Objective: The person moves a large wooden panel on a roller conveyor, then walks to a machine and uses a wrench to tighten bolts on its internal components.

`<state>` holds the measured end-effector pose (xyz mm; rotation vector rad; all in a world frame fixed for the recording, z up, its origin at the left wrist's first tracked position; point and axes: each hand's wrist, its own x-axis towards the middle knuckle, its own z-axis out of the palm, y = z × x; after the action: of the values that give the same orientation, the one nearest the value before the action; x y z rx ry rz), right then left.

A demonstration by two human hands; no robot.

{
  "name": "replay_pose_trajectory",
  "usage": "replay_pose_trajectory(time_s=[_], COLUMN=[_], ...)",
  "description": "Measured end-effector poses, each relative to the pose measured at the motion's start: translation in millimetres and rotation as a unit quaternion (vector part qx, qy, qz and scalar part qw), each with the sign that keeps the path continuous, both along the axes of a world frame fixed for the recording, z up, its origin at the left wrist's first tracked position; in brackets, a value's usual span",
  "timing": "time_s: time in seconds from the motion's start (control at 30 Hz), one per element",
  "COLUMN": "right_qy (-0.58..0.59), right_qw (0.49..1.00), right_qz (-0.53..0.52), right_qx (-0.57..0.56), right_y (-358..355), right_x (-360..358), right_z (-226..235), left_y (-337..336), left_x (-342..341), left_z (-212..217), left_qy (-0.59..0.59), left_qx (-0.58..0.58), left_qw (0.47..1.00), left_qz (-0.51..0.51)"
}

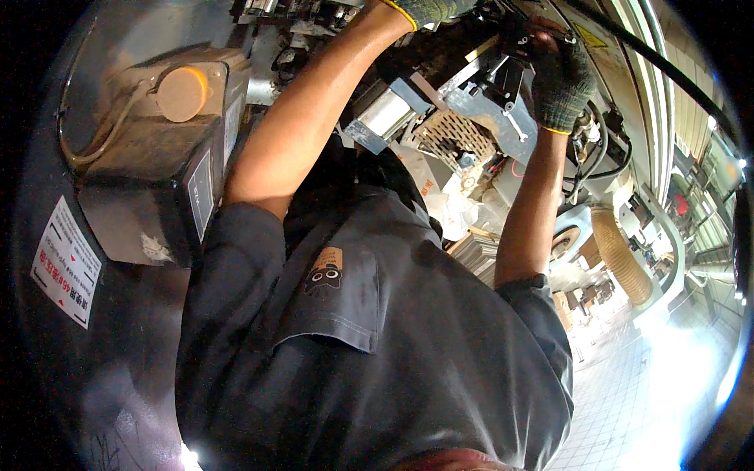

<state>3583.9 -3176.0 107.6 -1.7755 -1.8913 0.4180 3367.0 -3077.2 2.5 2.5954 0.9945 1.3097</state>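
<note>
Both my arms reach up into a machine. My right hand (561,78), in a dark knit glove with a yellow cuff, is closed around a black fitting (525,35) above a blue-grey metal bracket (495,110). My left hand (428,9), in the same kind of glove, sits at the top edge and is mostly cut off, so its grip is hidden. Between my arms lie a silver block (385,114) and a perforated metal plate (455,137). My grey shirt (377,353) fills the lower middle.
A grimy tan reservoir with a round cap (181,93) sits on a dark housing at the left, with a white label (67,263) below it. A black cable (636,43) arcs past my right hand. A tan ribbed duct (620,255) and bright tiled floor (628,392) lie right.
</note>
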Motion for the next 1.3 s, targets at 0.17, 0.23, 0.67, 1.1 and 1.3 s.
replay_pose_trajectory(time_s=[0.17, 0.23, 0.67, 1.1, 1.3], right_qy=[0.049, 0.019, 0.094, 0.071, 0.145], right_qw=[0.991, 0.997, 0.986, 0.987, 0.977], right_qz=[-0.083, -0.031, -0.083, -0.006, -0.057], right_qx=[0.091, 0.064, 0.109, 0.143, 0.148], right_y=[2, 1, 6, 6, 7], right_x=[-16, -16, -23, -29, -33], right_z=[-24, -9, -26, -10, -27], left_y=[-2, -1, -3, 1, -1], left_x=[2, 4, -10, -5, -6], left_z=[1, 1, 12, -1, 8], left_qy=[0.026, -0.002, 0.018, -0.073, 0.002], left_qx=[-0.024, -0.018, -0.033, -0.01, -0.033], left_qw=[0.999, 1.0, 0.999, 0.997, 0.999], left_qz=[0.003, -0.01, 0.002, -0.002, 0.005])
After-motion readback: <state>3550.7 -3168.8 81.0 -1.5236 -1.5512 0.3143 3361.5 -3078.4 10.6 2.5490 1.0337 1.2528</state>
